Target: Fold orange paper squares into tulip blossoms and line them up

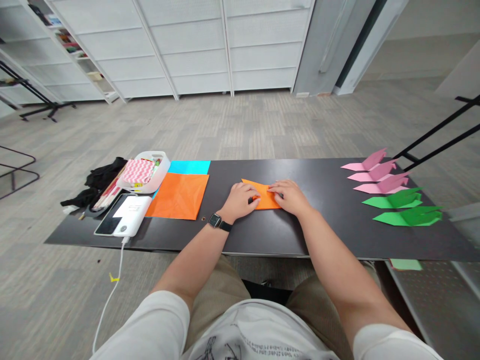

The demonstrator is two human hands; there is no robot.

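A folded piece of orange paper (267,199) lies on the dark table in front of me. My left hand (240,201) is on its left part, fingers curled down and thumb bent inward against the paper. From the other side, my right hand (289,196) pinches the paper's right part, its fingertips pressed on the upper edge. The paper's two ends are partly covered by my hands. A flat stack of orange sheets (180,196) lies left of my left hand, with a blue sheet (190,167) showing behind it.
Three pink folded paper figures (378,176) and two green ones (407,216) stand in a row at the table's right end. At the left are a white basket (162,172), a phone (116,215), a white power bank (132,217) with a cable, and black cloth (103,176).
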